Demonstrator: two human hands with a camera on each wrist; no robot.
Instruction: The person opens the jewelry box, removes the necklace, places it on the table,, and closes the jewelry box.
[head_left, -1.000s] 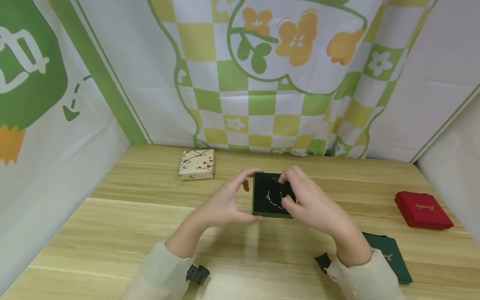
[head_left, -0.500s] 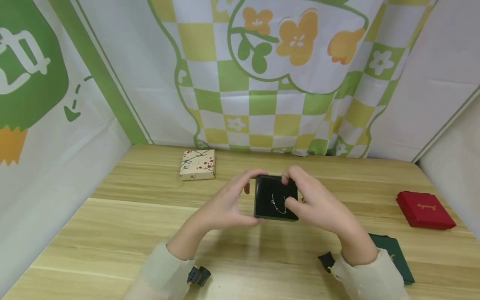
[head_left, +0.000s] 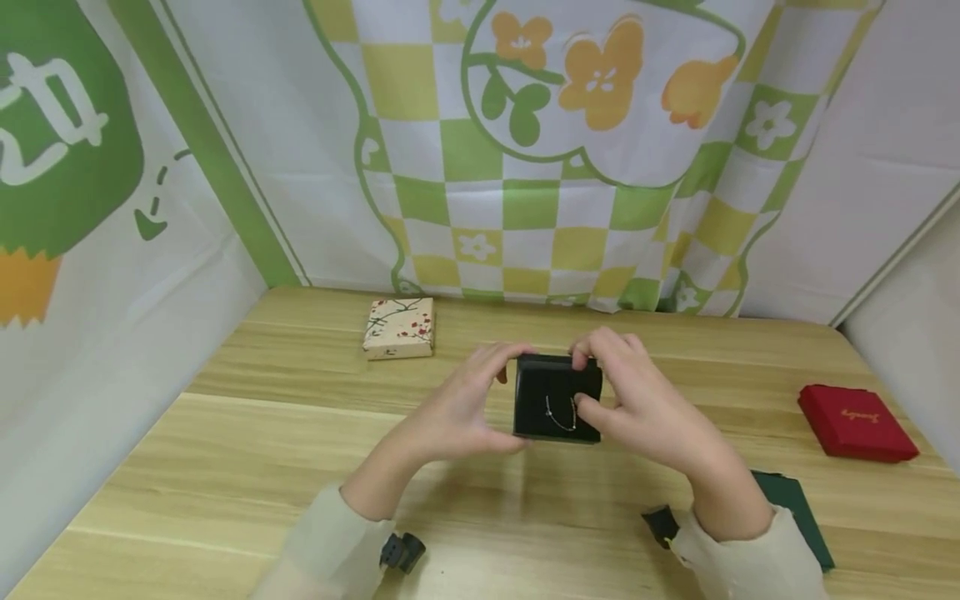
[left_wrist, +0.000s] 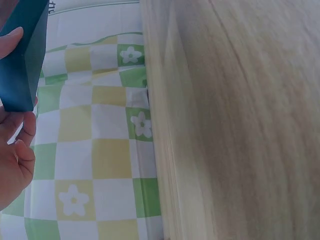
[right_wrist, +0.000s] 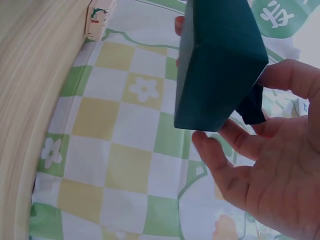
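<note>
A small dark green jewelry box (right_wrist: 220, 65) without its lid is held over the table, its open side facing me. It is lined with a black insert (head_left: 534, 392) bearing a thin silver chain (head_left: 550, 413). My left hand (head_left: 457, 408) grips the box's left side, thumb at the near edge and fingers at the far edge. My right hand (head_left: 645, 408) reaches in at the right, index finger and thumb bent onto the insert. In the right wrist view a black flap (right_wrist: 251, 106) sticks out of the box by those fingers. The left wrist view shows the box's outer side.
A cream floral box (head_left: 400, 328) sits at the back left of the wooden table (head_left: 262, 467). On the right lie a red jewelry box (head_left: 857, 422) and a dark green lid (head_left: 798, 517), partly behind the right sleeve. A checkered curtain (head_left: 525, 204) hangs behind the table.
The box has come slightly nearer and tilted, showing more of its far inner wall. The chain's ends have drawn a little closer together. Both hands keep their hold.
</note>
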